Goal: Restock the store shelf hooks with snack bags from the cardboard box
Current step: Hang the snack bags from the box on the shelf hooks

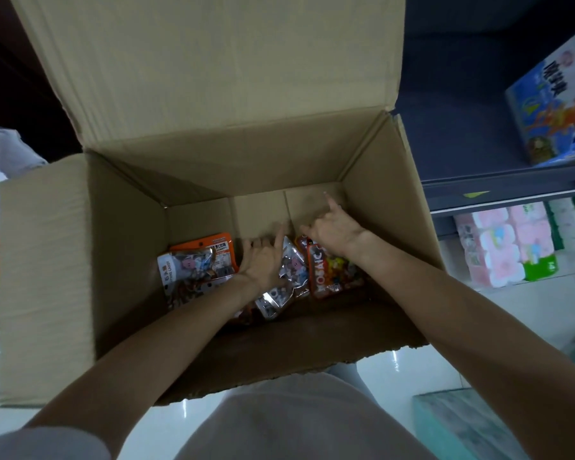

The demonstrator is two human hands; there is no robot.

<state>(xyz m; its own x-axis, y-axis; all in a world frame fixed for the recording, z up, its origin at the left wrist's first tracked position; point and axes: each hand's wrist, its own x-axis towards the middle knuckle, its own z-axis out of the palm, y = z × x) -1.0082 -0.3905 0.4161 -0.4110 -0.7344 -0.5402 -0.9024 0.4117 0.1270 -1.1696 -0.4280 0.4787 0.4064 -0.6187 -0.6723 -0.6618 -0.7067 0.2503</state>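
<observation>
Both hands reach among snack bags; cardboard box open.

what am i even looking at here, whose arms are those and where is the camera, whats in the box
There is no machine here. The camera sits on a person's head and looks down, so the two bare arms are the wearer's own.

Both reach into an open cardboard box that stands on a pale floor, flaps up. Only a few snack bags lie at the bottom: an orange bag and a silver bag on the left, and a red-edged bag on the right.

The left hand lies on a crinkly silver bag in the middle. The right hand is over the red-edged bag with fingers partly curled; whether either hand really grips a bag I cannot tell.

On the right are store shelves with tissue packs.
</observation>
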